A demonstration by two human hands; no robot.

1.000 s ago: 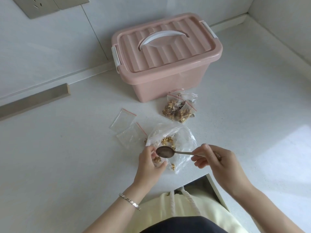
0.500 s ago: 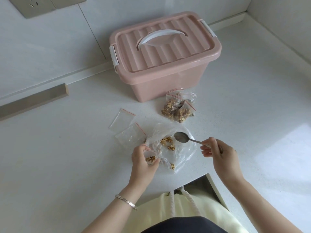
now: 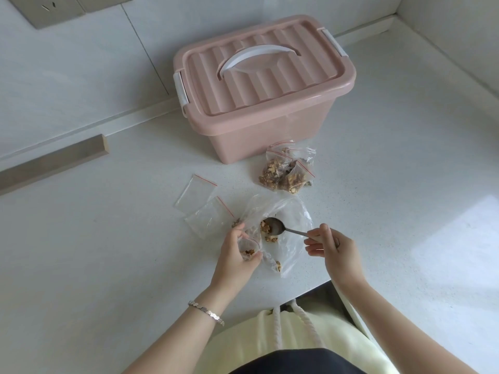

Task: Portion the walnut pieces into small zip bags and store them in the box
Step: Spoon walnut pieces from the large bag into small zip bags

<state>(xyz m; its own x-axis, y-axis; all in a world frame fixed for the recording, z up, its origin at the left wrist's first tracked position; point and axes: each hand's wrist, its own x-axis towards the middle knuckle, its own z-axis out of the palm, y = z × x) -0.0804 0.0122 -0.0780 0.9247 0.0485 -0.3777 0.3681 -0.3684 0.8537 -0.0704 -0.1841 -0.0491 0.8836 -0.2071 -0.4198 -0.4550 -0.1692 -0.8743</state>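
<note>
My left hand (image 3: 237, 255) grips a small zip bag (image 3: 249, 248) held open, with a few walnut pieces in it. My right hand (image 3: 333, 248) pinches the handle of a metal spoon (image 3: 278, 227). The spoon's bowl lies inside the large clear bag (image 3: 290, 225), against the loose walnut pieces (image 3: 267, 228) there. Several filled small bags (image 3: 287, 171) are piled in front of the pink box (image 3: 259, 85), whose lid is closed with a white handle on top. Two empty zip bags (image 3: 202, 206) lie flat on the counter to the left.
The white counter (image 3: 108, 252) meets a wall behind the box and another at the right. A grey strip (image 3: 54, 163) lies along the back left. The counter's front edge runs just below my hands, above my pale yellow top.
The spoon has left the small bag's mouth and gone forward, down into the large bag among the walnuts. My left hand has stayed put with the small bag.
</note>
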